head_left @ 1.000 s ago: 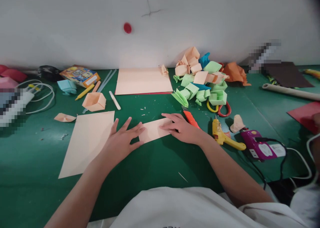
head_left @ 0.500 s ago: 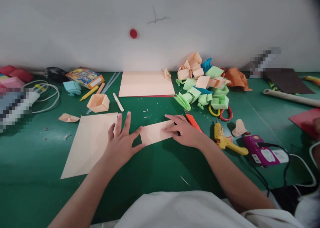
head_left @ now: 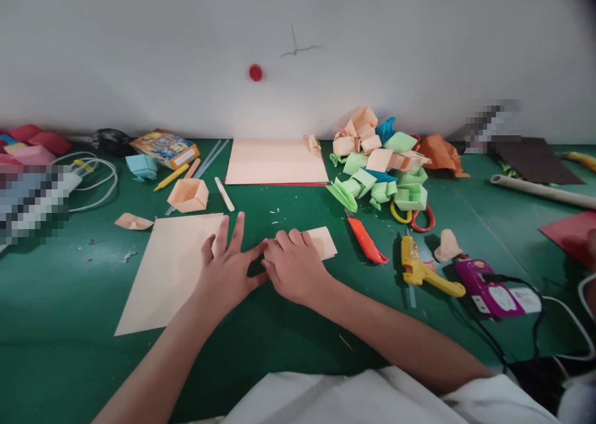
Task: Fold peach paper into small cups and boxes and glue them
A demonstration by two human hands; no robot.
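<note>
A folded piece of peach paper [head_left: 324, 243] lies flat on the green table, slightly tilted. My left hand [head_left: 223, 259] holds its left end with thumb and index fingertips at the corners, its other fingers spread and raised. Over the left half of the paper is my right hand [head_left: 298, 266], fingers curled and pressed along the left end, right beside the left fingertips. That end is hidden under the right hand. A larger peach sheet [head_left: 162, 275] lies partly beneath my left hand. An orange utility knife [head_left: 367, 241] rests right of the folded paper.
Behind are a peach paper stack [head_left: 274, 161], an open paper box [head_left: 187, 195] and a white marker-like stick [head_left: 224, 194]. Folded paper pieces [head_left: 377, 157] heap at back right, near scissors [head_left: 423, 219]. A yellow glue gun [head_left: 426, 267] and purple corded device [head_left: 488, 287] lie right.
My right hand has slid left from the folded paper's right end to its left end, uncovering the right end and the utility knife. My left hand stays nearly in place.
</note>
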